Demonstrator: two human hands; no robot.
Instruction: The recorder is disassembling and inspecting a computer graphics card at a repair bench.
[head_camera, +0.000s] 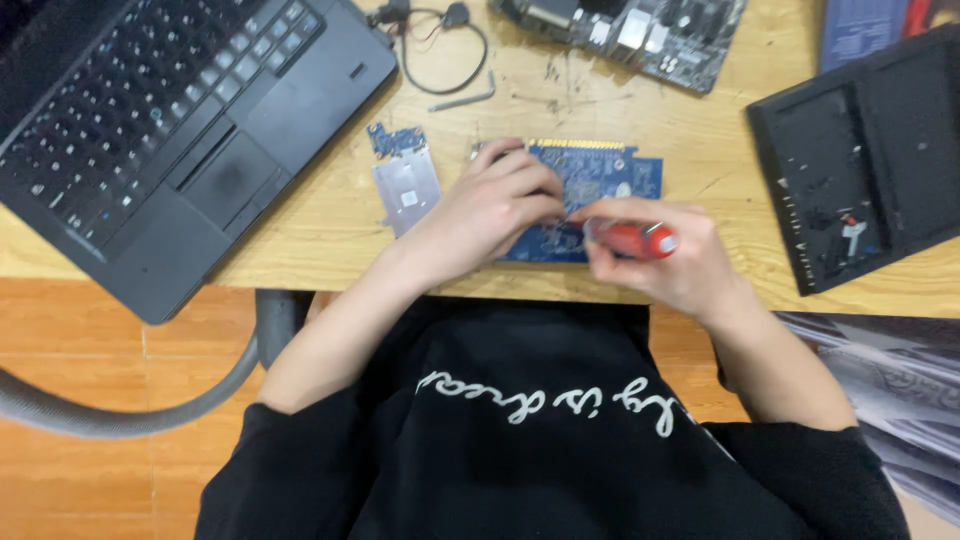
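Head view, looking down over the person's black top to the edge of a wooden table (330, 225). Nearest the body, the right hand (665, 255) was closed around a red-handled screwdriver (632, 239), its handle lying roughly level and pointing left toward the board; the tip was hidden between the two hands. The left hand (490, 210) rested just beside it, fingers curled down onto a blue circuit board (600, 180), pressing on the board's left part. Whether those fingers pinched anything small could not be told.

The blue circuit board lay flat near the table's front edge, between the two forearms, with a row of gold contacts along its far edge. Touching or just beside its left end lay a silver metal plate (407, 192) with a small blue board (396, 138) at its far end.

Further out on the left stood an open dark laptop (180, 130), set at an angle and overhanging the table's front edge. On the right lay a black tray-like casing (870, 160) holding a few small parts. At the far edge were a thin looped cable (440, 50), a small angled metal key (465, 98) and a grey-green mainboard (640, 30), partly cut off by the frame.
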